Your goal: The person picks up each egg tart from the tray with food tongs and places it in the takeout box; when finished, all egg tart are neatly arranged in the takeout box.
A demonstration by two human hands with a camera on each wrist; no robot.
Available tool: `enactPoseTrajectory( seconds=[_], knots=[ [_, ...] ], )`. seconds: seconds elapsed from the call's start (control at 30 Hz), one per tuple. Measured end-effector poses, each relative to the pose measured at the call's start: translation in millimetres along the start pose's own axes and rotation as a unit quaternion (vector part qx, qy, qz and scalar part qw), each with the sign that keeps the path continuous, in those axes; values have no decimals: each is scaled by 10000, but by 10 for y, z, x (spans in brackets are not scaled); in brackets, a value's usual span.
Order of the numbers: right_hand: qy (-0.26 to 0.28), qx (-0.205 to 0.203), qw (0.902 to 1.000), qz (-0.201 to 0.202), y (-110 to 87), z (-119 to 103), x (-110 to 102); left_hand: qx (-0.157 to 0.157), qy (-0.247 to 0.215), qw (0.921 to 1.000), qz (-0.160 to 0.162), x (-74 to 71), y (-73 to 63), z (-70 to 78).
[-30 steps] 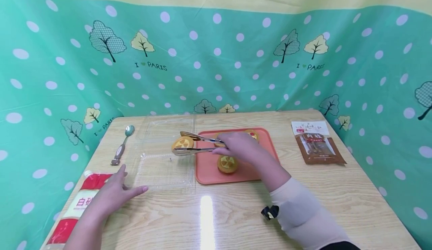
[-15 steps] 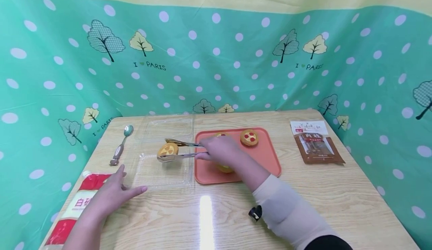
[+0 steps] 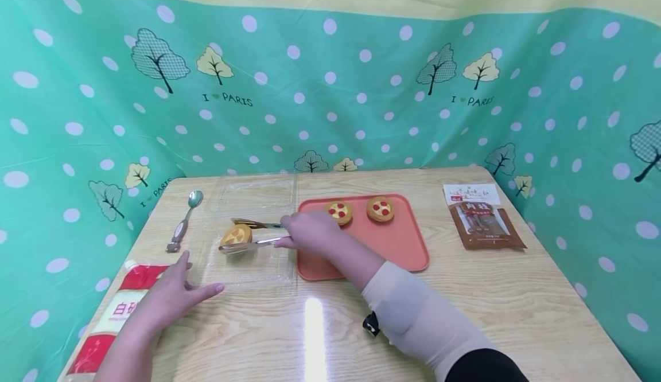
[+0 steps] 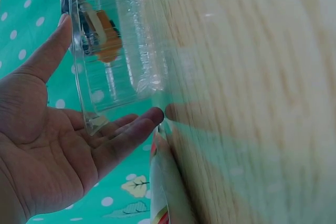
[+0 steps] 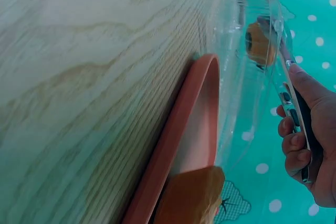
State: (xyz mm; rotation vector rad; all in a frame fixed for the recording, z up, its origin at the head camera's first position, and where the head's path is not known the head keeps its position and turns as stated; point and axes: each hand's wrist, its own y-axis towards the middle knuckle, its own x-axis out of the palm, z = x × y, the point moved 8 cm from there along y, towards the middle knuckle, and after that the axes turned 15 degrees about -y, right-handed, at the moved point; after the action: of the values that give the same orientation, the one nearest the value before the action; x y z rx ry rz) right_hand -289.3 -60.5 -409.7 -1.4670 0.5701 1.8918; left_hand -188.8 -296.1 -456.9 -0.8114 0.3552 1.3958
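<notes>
My right hand (image 3: 312, 232) grips a pair of metal serving tongs (image 3: 265, 242), its fingers curled round the handles in the right wrist view. Between the tong tips sits a round pastry tart (image 3: 236, 234) with a yellow patterned top, over the left part of the clear plastic clamshell box (image 3: 258, 282). In the right wrist view the same tart (image 5: 258, 44) shows through the box wall. My left hand (image 3: 175, 291) is spread with thumb and fingers apart, by the box's front left corner. The left wrist view has its fingertips (image 4: 151, 115) right at that corner.
A pink tray (image 3: 384, 250) right of the box bears two tarts with red dots (image 3: 381, 209); my right arm covers its left part. A spoon (image 3: 187, 218) and a red-and-white bag (image 3: 121, 307) lie left. A brown food packet (image 3: 485, 224) lies far right.
My right hand has moved left with the tongs and the tart, from the tray's edge to over the box. Two red-dotted tarts have come into sight. My left hand has stayed put.
</notes>
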Motion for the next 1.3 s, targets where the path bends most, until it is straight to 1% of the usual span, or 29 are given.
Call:
enactPoseTrajectory(
  seconds=[0.1,0.27,0.37,0.53,0.63,0.8,1.03,1.3],
  knots=[
    [-100,-24,9999,-65,58,-69,-15,-20,-1,10000,-5,2,-2,-16],
    [-64,3,9998,-168,159,-144,-4,-56,-54,10000,-29,7,-1,-22],
    [-101,-63,9998,-187,205,-187,-1,-44,-76,10000,-31,6,-3,-14],
    [-120,-120,9996,-207,247,-231,2,-40,-92,9999,-30,4,-7,-16],
    [-70,-49,9995,-306,268,-224,23,-49,-139,9999,-38,6,-5,-17],
    [-88,-55,9990,-442,288,-227,46,-43,-141,9999,-58,9,-2,-17],
    [-43,-55,9991,-411,337,-282,29,-15,-150,9999,-52,4,-5,-11],
    [-76,61,9985,-534,391,-354,36,-53,-129,9999,-64,9,-12,-23]
  ],
)
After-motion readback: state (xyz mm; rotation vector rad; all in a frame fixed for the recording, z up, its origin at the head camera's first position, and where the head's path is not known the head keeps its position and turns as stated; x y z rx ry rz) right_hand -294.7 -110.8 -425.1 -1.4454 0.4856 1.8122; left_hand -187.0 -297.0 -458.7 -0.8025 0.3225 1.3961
